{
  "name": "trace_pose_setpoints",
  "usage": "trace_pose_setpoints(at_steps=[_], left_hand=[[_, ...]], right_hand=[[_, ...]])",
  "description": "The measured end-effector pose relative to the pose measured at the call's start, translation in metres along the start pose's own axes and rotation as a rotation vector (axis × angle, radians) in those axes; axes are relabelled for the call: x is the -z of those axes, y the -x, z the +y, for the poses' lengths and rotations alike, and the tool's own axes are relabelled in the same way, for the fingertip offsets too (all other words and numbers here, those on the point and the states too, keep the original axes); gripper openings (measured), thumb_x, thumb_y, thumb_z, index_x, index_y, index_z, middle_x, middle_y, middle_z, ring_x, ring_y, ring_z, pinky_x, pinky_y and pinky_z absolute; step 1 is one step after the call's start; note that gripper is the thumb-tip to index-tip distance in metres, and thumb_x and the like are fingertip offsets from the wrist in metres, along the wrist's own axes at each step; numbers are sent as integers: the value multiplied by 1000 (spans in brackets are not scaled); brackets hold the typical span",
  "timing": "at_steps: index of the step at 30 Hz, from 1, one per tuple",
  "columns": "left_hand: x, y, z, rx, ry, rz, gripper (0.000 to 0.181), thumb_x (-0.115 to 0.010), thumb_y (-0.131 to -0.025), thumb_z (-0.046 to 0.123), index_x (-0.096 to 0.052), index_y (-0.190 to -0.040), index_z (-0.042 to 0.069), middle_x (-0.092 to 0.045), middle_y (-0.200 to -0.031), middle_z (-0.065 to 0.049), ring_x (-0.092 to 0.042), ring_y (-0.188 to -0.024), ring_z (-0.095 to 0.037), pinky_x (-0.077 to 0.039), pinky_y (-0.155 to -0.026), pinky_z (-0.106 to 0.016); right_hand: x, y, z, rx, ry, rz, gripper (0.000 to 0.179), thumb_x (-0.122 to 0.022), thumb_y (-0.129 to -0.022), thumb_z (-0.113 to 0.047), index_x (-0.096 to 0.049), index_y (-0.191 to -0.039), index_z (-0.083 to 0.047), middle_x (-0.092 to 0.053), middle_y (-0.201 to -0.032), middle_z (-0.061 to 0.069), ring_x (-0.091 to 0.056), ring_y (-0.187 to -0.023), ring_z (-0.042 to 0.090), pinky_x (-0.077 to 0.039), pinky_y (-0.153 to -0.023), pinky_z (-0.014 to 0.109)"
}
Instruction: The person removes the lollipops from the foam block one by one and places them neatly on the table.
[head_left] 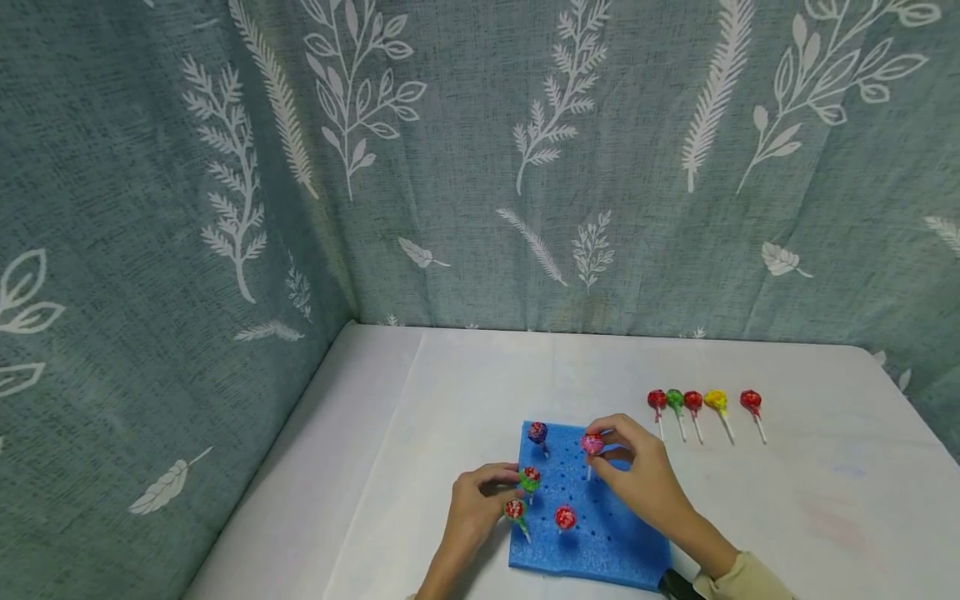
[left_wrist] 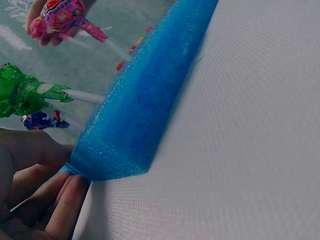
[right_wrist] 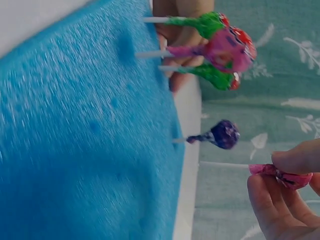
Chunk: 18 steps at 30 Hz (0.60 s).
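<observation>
My right hand (head_left: 633, 467) pinches a pink-wrapped lollipop (head_left: 592, 443) by its head, with thumb and fingers. Its white stick points down over the back part of a blue foam board (head_left: 600, 533); in the right wrist view the stick's end looks apart from the foam. My left hand (head_left: 474, 504) rests with its fingertips against the board's left edge, beside two lollipops in green-and-red wrappers, a rear one (head_left: 530, 477) and a front one (head_left: 514, 509). Also upright in the board are a purple lollipop (head_left: 537, 432) and another pink one (right_wrist: 227, 50).
Several lollipops lie in a row on the white table (head_left: 420, 400) right of the board: red ones, a green one (head_left: 675, 400) and a yellow one (head_left: 717, 401). Small holes dot the foam. A patterned green curtain (head_left: 465, 167) hangs behind the table and along its left side.
</observation>
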<state>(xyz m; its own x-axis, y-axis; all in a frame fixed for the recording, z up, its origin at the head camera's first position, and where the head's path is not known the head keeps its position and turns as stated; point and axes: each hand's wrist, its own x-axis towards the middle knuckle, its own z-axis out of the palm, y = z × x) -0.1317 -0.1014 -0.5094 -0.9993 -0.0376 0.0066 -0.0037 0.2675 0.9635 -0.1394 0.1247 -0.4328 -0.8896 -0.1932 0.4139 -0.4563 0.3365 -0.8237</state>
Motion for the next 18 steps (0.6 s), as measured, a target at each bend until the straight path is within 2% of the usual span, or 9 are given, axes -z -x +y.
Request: trace_pose_setpoints(at_steps=[5, 13, 18], left_hand=[[1, 1, 1, -7, -2, -6, 18, -81, -70, 5, -75, -86, 9, -70, -100, -3, -64, -96, -18, -48, -88, -27], [1, 0, 2, -15, -8, -12, 17, -80, -70, 5, -75, -86, 10, -70, -100, -2, -63, -100, -19, -46, -92, -34], [0, 1, 3, -28, -19, -5, 17, -79, -72, 2, -74, -86, 9, -70, -100, -3, -64, -98, -18, -48, -88, -29]], right_hand=[[12, -3, -16, 7, 42, 17, 36, -71, -72, 17, -59, -101, 0, -62, -93, 11, -64, -80, 23, -56, -70, 28], [30, -2, 11, 3, 73, 45, 38, -74, -76, 6, -61, -109, -6, -63, -100, 4, -63, -85, 15, -54, -71, 23], [41, -2, 15, -7, 97, 65, 36, -74, -78, 4, -61, -111, -4, -64, -100, 5, -63, -86, 10, -53, -71, 20]])
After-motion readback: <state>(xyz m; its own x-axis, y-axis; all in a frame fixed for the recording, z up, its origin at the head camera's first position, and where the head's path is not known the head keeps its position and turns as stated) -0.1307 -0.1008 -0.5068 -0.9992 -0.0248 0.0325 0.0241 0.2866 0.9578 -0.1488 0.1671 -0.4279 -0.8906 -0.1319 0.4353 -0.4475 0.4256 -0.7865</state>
